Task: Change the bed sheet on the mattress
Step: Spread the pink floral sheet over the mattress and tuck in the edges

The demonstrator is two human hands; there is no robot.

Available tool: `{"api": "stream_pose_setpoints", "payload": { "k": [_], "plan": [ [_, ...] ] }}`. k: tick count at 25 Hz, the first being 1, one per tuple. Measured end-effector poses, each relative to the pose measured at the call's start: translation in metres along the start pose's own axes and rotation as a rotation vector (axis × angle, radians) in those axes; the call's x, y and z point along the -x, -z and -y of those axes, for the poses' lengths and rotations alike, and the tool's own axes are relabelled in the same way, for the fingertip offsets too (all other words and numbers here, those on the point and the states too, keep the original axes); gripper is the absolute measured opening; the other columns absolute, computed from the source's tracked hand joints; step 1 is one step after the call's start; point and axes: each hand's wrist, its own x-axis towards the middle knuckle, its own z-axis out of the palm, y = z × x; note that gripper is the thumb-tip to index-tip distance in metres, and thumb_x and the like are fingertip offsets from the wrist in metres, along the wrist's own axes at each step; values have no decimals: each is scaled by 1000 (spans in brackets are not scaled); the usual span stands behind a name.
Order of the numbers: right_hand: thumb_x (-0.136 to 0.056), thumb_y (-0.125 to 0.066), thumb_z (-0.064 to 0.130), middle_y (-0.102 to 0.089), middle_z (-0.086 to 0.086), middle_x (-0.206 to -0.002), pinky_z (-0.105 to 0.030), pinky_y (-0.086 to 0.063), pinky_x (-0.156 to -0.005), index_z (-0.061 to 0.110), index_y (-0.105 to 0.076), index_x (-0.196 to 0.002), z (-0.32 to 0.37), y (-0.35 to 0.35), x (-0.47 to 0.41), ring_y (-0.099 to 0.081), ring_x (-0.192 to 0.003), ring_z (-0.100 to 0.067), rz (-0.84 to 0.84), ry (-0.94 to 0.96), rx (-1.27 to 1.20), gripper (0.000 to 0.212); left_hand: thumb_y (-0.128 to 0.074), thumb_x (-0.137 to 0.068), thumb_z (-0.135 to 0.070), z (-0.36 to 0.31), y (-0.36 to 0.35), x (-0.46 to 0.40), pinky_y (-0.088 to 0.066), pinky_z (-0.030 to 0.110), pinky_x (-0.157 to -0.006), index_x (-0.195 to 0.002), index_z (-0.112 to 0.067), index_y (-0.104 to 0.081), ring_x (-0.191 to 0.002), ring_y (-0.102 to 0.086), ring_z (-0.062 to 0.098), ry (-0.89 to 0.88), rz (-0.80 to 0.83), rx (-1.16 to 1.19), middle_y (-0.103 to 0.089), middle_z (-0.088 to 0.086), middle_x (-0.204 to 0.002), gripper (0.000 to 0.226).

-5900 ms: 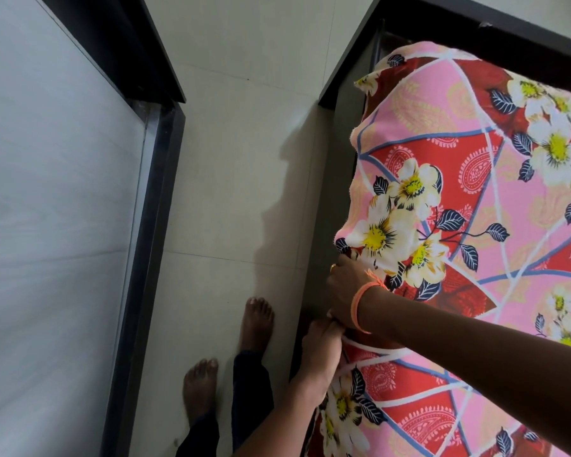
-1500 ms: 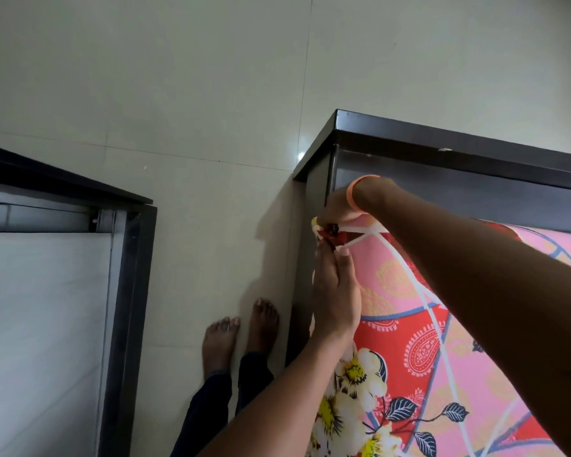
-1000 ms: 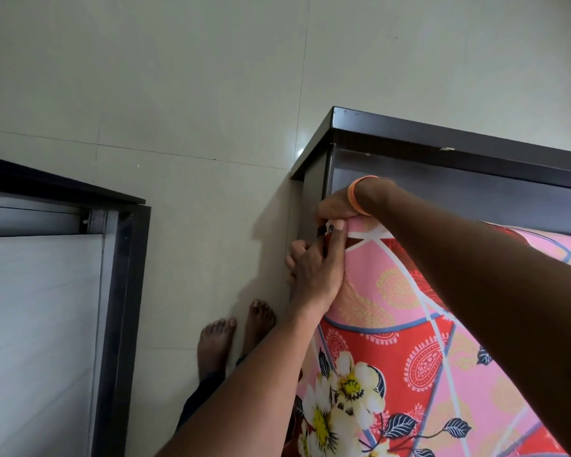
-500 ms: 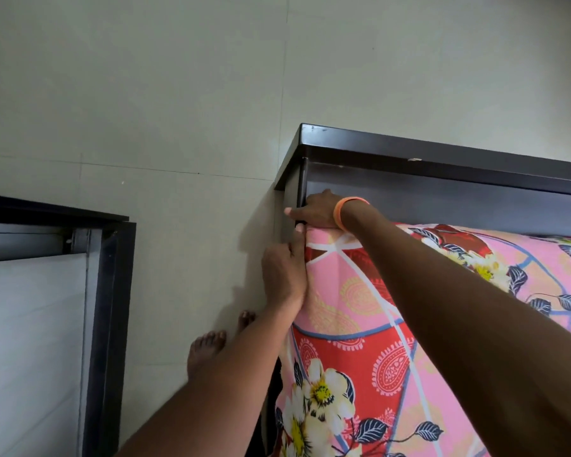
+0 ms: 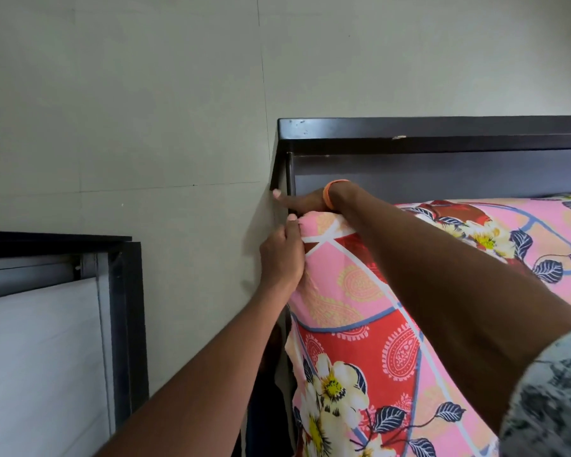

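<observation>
She's tucking the sheet (image 5: 360, 324) at the ten o'clock mattress corner: left hand (image 5: 282, 255) fingers pinch cloth, right hand (image 5: 302, 203) fingers straight together; next, push it down.

Landmark: headboard (image 5: 442, 166). Bed sheet (image 5: 360, 324) lay before it, over the mattress corner. Left hand (image 5: 282, 255) sat at that corner's left edge; right hand (image 5: 305, 203) between corner and headboard. Cabinet (image 5: 126, 311) stood well left.
</observation>
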Motion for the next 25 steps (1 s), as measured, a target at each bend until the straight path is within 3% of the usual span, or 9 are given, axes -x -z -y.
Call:
{"api": "stream_pose_setpoints", "payload": {
  "k": [4, 6, 10, 13, 15, 17, 19, 21, 25],
  "plan": [
    [-93, -26, 73, -64, -14, -124, -37, -44, -98, 8, -65, -115, -4, 0, -1, -61, -108, -32, -409, 101, 227, 79, -36, -100, -48, -9, 0, -4, -39, 52, -102, -96, -16, -54, -118, -45, 32, 120, -93, -149, -46, 15, -123, 37],
    [-97, -34, 63, -62, -17, -125, -37, -42, -93, 7, -65, -117, -6, 4, 11, -58, -112, -34, -702, 144, 360, 68, -40, -95, -56, -5, 4, -11, -43, 51, -100, -104, -10, -56, -116, -48, 32, 184, -51, -106, -49, 16, -122, 50],
    [-98, -32, 60, -65, -14, -116, -43, -40, -94, 15, -67, -103, -34, -15, 52, -58, -111, -33, -934, 186, 195, 57, -39, -98, -40, -7, 8, -9, -45, 34, -84, -102, -3, -69, -98, -56, 26, -108, -229, -108, -58, 16, -107, 47],
    [-100, -31, 49, -68, -9, -95, -45, -38, -92, 17, -69, -87, -66, -80, 59, -62, -95, -33, -1393, 203, 252, 51, -32, -100, -38, -15, -7, 37, -36, 30, -106, -136, -12, -54, -127, -46, 20, -320, -174, -89, -49, 10, -138, 50],
    [-99, -33, 40, -69, -6, -88, -45, -37, -92, 18, -66, -83, -68, -96, 53, -61, -91, -30, -1551, 186, 200, 43, -31, -104, -33, -8, -18, 49, -25, 26, -112, -150, -17, -34, -142, -31, 18, -376, -33, -155, -33, 7, -155, 50],
    [-98, -29, 41, -71, -6, -95, -44, -36, -91, 20, -65, -90, -58, -81, 53, -62, -95, -29, -1402, 106, 215, 42, -34, -105, -28, -15, -13, 35, -31, 25, -105, -147, -17, -40, -138, -38, 22, -318, 34, -169, -40, 8, -151, 44],
    [-99, -28, 42, -72, -10, -105, -41, -37, -88, 18, -68, -99, -52, -63, 57, -64, -101, -30, -1199, 52, 297, 46, -35, -103, -26, -35, -3, 20, -42, 33, -89, -124, -13, -61, -118, -55, 32, -310, 58, -330, -59, 14, -130, 36],
    [-101, -25, 46, -67, -11, -121, -42, -38, -92, 17, -67, -111, -57, -51, 63, -60, -112, -30, -1040, 92, 334, 52, -35, -102, -26, -56, 3, 8, -45, 40, -82, -106, -5, -68, -105, -59, 39, -327, 117, -502, -65, 23, -115, 39],
    [-101, -30, 43, -57, -14, -137, -43, -38, -102, 14, -61, -127, -59, -26, 61, -54, -123, -32, -730, 107, 338, 50, -43, -103, -24, -77, 0, -10, -43, 42, -87, -116, 0, -58, -112, -58, 40, -228, 371, -626, -62, 25, -122, 31]
  ]
}}
